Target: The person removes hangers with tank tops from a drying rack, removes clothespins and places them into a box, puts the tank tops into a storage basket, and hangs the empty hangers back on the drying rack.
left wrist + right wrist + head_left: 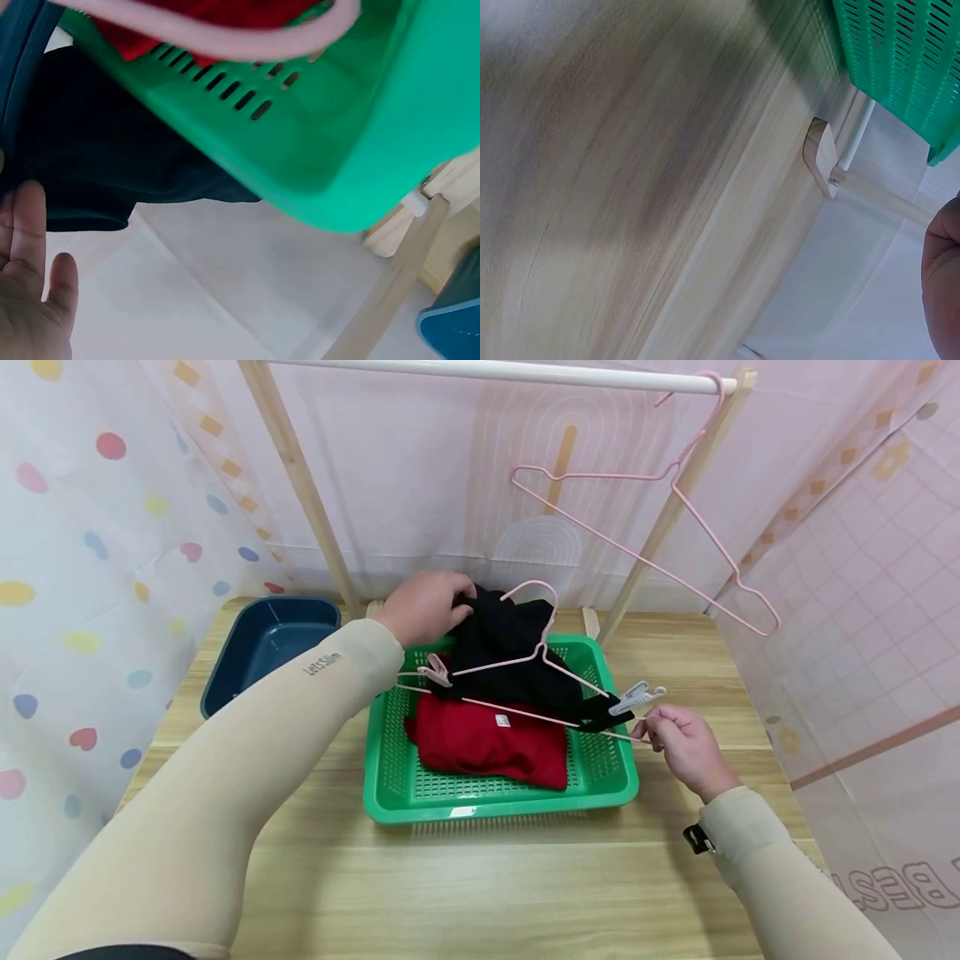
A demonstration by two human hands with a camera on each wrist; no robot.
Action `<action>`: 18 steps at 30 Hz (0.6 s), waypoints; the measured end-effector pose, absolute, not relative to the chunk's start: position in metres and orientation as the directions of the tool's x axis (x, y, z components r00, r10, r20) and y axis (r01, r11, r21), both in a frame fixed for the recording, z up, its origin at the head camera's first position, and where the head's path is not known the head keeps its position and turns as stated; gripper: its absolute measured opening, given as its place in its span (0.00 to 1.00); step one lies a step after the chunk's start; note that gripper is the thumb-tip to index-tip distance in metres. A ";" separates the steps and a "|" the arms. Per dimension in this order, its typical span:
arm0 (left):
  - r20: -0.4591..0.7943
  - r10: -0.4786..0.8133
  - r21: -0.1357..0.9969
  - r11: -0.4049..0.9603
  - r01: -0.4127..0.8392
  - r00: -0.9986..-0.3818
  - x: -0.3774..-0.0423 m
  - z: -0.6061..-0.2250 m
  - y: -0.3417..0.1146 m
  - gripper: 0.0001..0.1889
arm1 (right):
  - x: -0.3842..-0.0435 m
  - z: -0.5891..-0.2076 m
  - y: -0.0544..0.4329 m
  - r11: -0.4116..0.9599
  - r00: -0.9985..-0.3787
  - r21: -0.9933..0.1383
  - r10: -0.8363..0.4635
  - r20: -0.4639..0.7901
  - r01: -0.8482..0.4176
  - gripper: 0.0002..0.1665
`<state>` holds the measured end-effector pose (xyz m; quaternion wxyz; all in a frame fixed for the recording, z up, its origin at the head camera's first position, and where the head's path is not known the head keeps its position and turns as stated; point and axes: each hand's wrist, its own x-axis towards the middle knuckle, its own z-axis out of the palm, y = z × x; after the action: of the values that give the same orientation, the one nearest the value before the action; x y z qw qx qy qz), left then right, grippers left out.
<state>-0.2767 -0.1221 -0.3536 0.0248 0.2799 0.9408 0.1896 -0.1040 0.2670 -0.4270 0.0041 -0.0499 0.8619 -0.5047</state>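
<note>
Wooden table, rumpled black cloth

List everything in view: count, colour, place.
Basket: 1, green, on table
Red cloth: 1, red, in basket
Black cloth: 1, black, clipped to held hanger
Held hanger: 1, pink, over basket
Pink clip: 1, pink, held hanger's left
Grey clip: 1, grey, held hanger's right
Spare hanger: 1, pink, on rack
Rack: 1, white bar, wooden posts, behind basket
Tub: 1, blue, left of basket
Table: 1, wood-coloured, underneath
Sheets: count unclear, patterned, around table
Left hand: 1, bare, gripping black cloth
Right hand: 1, bare, pinching held hanger
Sleeves: 2, beige, on forearms
</note>
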 end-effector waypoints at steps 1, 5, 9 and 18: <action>0.072 0.533 0.376 0.768 0.518 -0.843 -0.276 -0.351 -0.122 0.14 | -0.104 -0.427 0.267 0.482 -0.996 -0.872 -0.084 0.044 -0.079 0.19; 0.126 0.514 0.405 0.754 0.517 -0.849 -0.270 -0.339 -0.122 0.13 | -0.104 -0.425 0.265 0.463 -0.998 -0.885 -0.057 0.026 -0.049 0.19; 0.195 0.502 0.441 0.722 0.533 -0.842 -0.266 -0.330 -0.122 0.13 | -0.105 -0.423 0.264 0.433 -0.999 -0.901 -0.043 0.009 -0.027 0.19; 0.274 0.548 0.453 0.651 0.609 -0.790 -0.258 -0.324 -0.126 0.10 | -0.105 -0.421 0.267 0.427 -0.999 -0.903 -0.047 0.022 -0.040 0.20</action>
<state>-0.2579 -0.1264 -0.3245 -0.0564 0.3191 0.9068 0.2696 -0.1045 0.2672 -0.4214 0.0033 -0.0258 0.8447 -0.5345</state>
